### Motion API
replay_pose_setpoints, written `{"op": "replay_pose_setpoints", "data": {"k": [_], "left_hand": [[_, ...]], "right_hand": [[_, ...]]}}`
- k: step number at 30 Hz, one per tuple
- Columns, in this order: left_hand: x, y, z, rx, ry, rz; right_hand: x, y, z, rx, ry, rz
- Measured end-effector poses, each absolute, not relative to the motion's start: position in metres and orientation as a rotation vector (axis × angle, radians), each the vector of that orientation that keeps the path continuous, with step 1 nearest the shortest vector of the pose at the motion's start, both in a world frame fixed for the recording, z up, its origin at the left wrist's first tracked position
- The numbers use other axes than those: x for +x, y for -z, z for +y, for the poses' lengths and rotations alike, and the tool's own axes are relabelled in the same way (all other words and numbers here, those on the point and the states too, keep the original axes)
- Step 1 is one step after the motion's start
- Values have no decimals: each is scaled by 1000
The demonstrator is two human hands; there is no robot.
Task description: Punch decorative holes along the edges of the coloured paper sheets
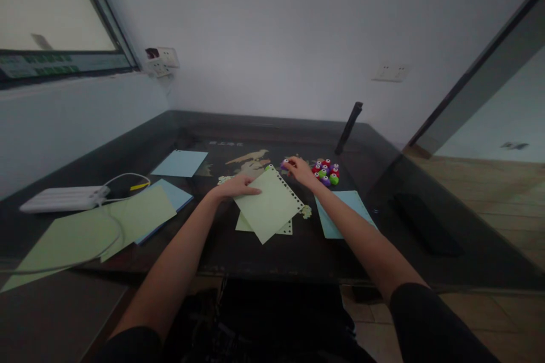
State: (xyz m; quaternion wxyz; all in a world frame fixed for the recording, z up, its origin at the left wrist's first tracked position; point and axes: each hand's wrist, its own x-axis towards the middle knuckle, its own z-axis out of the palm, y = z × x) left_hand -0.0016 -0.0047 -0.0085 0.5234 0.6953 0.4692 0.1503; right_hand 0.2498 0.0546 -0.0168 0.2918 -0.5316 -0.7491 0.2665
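My left hand (237, 186) rests flat on the upper left corner of a pale green paper sheet (269, 207) with a punched, lacy edge, which lies over another green sheet on the dark table (298, 255). My right hand (299, 171) is closed on a small purple punch (284, 164) just past the sheet's far corner. A cluster of small coloured punches (326, 172) in red, purple and green sits right of that hand. A light blue sheet (340, 212) lies under my right forearm.
Green sheets (89, 229) and blue sheets (180, 163) lie at the left with a white power strip (63, 198) and its cable. A dark bar (348, 127) leans at the back. A dark flat object (426, 222) lies at the right. Small punched paper bits (306, 211) lie beside the sheet.
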Motion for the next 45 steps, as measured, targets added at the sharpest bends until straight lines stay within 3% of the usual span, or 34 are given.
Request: {"op": "replay_pose_setpoints", "data": {"k": [4,12,45], "left_hand": [[2,4,-8,1621,-381,1130],[18,1,-17,1563,-466,1087],[20,1,-15,1566,-712,1185]], "right_hand": [[283,3,4,-1183,-1055,-1667],[324,11,-83,-1165,-1326,-1268],[313,34,-90,-852,-1707,-931]]}}
